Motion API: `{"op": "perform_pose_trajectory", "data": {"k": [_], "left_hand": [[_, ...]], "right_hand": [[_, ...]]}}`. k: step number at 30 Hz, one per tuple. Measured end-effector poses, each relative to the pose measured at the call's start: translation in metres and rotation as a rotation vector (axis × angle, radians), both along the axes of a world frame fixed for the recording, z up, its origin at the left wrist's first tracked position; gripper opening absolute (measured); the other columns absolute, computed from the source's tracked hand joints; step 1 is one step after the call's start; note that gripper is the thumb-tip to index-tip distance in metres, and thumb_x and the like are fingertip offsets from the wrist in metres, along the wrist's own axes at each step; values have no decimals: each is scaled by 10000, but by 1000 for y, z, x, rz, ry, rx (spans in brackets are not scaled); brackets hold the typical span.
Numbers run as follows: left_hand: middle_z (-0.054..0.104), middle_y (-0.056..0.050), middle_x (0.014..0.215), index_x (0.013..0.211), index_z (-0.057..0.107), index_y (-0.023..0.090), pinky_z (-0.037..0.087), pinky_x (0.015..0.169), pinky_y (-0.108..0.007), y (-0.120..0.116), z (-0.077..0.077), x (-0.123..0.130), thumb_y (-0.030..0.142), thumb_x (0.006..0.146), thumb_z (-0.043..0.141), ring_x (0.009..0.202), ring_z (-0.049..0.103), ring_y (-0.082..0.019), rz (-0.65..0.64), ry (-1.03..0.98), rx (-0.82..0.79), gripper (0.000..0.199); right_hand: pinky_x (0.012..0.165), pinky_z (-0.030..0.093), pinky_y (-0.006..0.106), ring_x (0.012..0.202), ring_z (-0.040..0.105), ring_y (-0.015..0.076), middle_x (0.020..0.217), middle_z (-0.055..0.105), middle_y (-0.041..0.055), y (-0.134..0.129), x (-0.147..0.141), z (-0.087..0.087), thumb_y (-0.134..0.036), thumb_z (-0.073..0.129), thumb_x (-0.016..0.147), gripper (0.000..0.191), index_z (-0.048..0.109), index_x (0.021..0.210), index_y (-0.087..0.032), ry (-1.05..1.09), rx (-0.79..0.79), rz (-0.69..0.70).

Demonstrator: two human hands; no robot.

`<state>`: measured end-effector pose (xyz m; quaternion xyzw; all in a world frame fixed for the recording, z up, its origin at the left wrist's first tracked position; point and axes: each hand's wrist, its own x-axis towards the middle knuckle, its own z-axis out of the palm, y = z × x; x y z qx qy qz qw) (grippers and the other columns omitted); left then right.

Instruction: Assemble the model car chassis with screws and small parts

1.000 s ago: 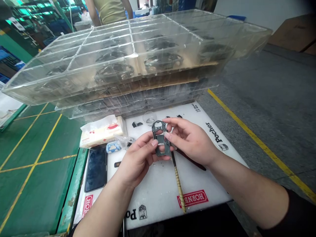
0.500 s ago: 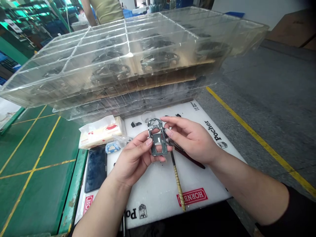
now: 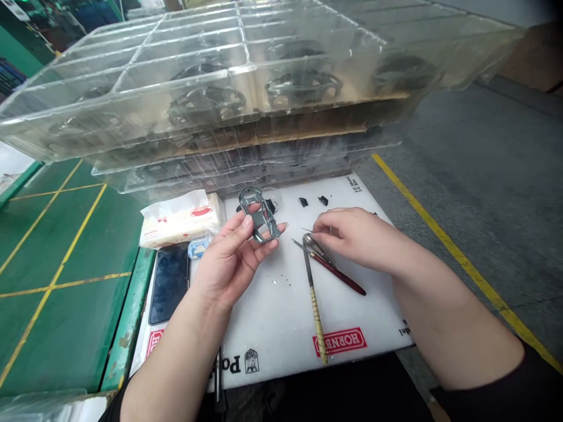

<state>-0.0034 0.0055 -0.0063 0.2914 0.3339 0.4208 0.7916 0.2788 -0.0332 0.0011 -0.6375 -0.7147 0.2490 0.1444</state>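
Note:
My left hand [image 3: 224, 249] is raised above the board and holds a grey-green metal frame [image 3: 259, 215] between thumb and fingers. The frame has several cut-out openings. My right hand [image 3: 356, 234] is apart from the frame, low over the white foam board [image 3: 281, 310]. Its fingertips pinch a thin metal sliver [image 3: 307, 230]. Just below them lie steel tweezers [image 3: 317, 249] across a dark red-handled tool [image 3: 338, 275]. A pick with a gold-wrapped handle [image 3: 316, 310] lies beside them. Small black pieces [image 3: 303, 202] sit on the board's far side.
Stacked clear plastic trays [image 3: 197, 76] with dark round parts in their compartments fill the far side. A tissue pack [image 3: 180, 220], a small blue item [image 3: 197, 247] and a phone [image 3: 169, 284] lie to the left. Beyond the bench is green and grey floor.
My hands have separated. The right hand has let go of the frame and moved down toward the tweezers, while the left hand has carried the frame up and left. More black pieces now show.

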Motion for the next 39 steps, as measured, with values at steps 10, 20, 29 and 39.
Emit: {"op": "perform_pose_trajectory", "data": {"k": [10, 20, 29, 39], "left_hand": [[874, -102, 1215, 1315, 826, 225, 761, 876, -318, -4, 3, 1, 298, 1018, 926, 1149, 906, -302, -33, -30, -3, 322], [867, -82, 1083, 1338, 835, 211, 755, 818, -286, -5, 4, -1, 289, 1017, 945, 1121, 915, -310, -127, -150, 59, 348], [873, -150, 1319, 1371, 811, 182, 758, 799, -291, -9, 0, 2, 294, 1047, 916, 1116, 916, -312, -240, -170, 32, 359], [879, -156, 1271, 1356, 792, 161, 762, 816, -292, -15, -3, 10, 290, 1087, 871, 1127, 916, -307, -368, -148, -16, 308]], "right_hand": [[724, 442, 386, 889, 706, 274, 997, 815, 74, 4, 22, -5, -363, 814, 990, 143, 772, 915, -249, -260, -129, 19], [690, 503, 381, 762, 722, 239, 913, 813, 50, -4, 10, 6, -502, 686, 1133, 280, 729, 1009, -255, 183, 156, -147], [791, 705, 373, 933, 805, 223, 1101, 833, -1, -16, -31, 5, -293, 1023, 901, 382, 737, 1152, -322, 959, 719, -331], [705, 743, 416, 823, 842, 250, 1092, 900, 14, -23, -33, 7, -483, 965, 1039, 387, 818, 1373, -354, 980, 889, -277]]}}
